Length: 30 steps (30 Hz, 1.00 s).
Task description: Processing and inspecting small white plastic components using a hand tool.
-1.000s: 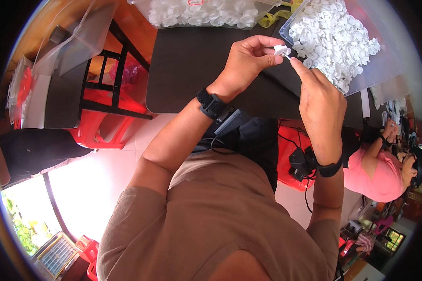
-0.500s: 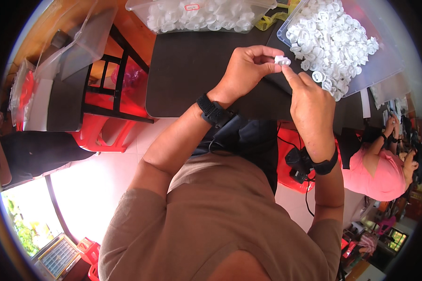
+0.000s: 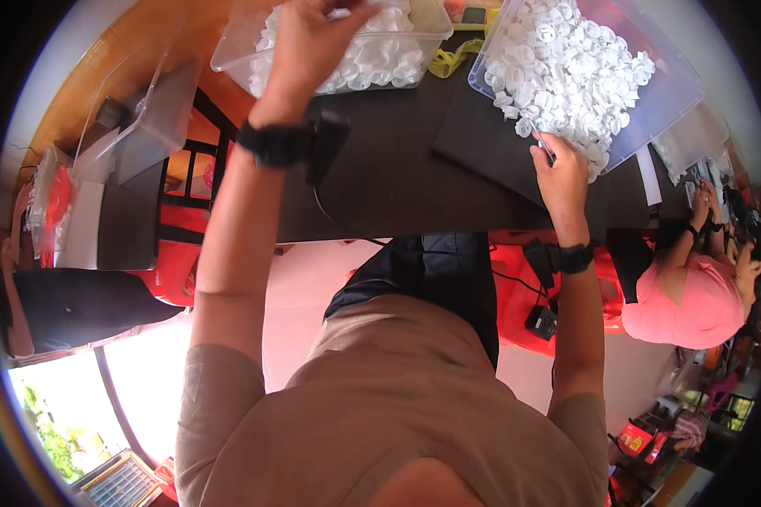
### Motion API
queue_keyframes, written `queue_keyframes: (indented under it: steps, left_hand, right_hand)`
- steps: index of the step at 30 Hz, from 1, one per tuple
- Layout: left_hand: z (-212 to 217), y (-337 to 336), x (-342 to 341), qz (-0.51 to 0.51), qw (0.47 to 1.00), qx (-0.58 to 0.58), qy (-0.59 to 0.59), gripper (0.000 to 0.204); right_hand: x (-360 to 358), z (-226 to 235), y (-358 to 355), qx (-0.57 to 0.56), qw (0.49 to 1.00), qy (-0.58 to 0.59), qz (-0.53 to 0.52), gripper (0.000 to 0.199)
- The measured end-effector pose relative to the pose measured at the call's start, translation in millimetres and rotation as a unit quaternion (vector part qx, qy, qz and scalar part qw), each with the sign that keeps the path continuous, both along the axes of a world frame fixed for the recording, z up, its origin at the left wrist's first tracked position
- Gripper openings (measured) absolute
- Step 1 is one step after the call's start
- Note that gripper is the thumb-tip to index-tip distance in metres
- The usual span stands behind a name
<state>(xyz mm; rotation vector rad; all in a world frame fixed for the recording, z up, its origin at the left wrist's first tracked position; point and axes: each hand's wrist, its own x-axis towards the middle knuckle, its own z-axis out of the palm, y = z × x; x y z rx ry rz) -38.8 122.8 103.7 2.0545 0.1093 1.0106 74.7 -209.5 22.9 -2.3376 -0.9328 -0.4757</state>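
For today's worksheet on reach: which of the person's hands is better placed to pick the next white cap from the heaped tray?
Probably the right hand: its fingers already touch the white caps at the tray's near edge. The left hand is over the other clear bin, apart from it.

A dark table [image 3: 397, 182] stands over a pale, glossy floor [image 3: 296, 279] washed in bright daylight. Red plastic chairs [image 3: 177, 270] sit beneath and beside it, and the wooden surface [image 3: 156, 42] behind glows orange. At lower left, a window [image 3: 51, 414] opens onto green foliage, the source of the glare on the floor. A person in a pink shirt [image 3: 693, 296] sits at far right; another in dark clothes [image 3: 68, 308] sits at left.
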Motion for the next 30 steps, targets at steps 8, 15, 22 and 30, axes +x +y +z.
queue_keyframes:
  steps: [8,15,22,30]
  left_hand:
    - [26.4,25.3,14.3,0.103,0.977,0.173,-0.074,0.037]
    - [-29.0,-86.6,-33.4,-0.317,0.908,-0.261,0.08,0.021]
    - [-93.1,-125.5,-21.9,-0.378,0.715,-0.573,0.133,0.039]
    - [-95.5,-125.4,-22.9,-0.357,0.776,-0.516,0.066,0.032]
  right_hand:
    - [17.2,-10.7,28.9,-0.121,0.987,-0.065,-0.082,0.014]
    - [0.4,0.6,23.8,-0.023,0.994,-0.108,-0.003,0.004]
    - [-58.7,33.4,43.0,0.063,0.973,-0.138,0.173,0.021]
    - [-63.1,29.5,42.4,0.168,0.963,0.117,0.174,0.013]
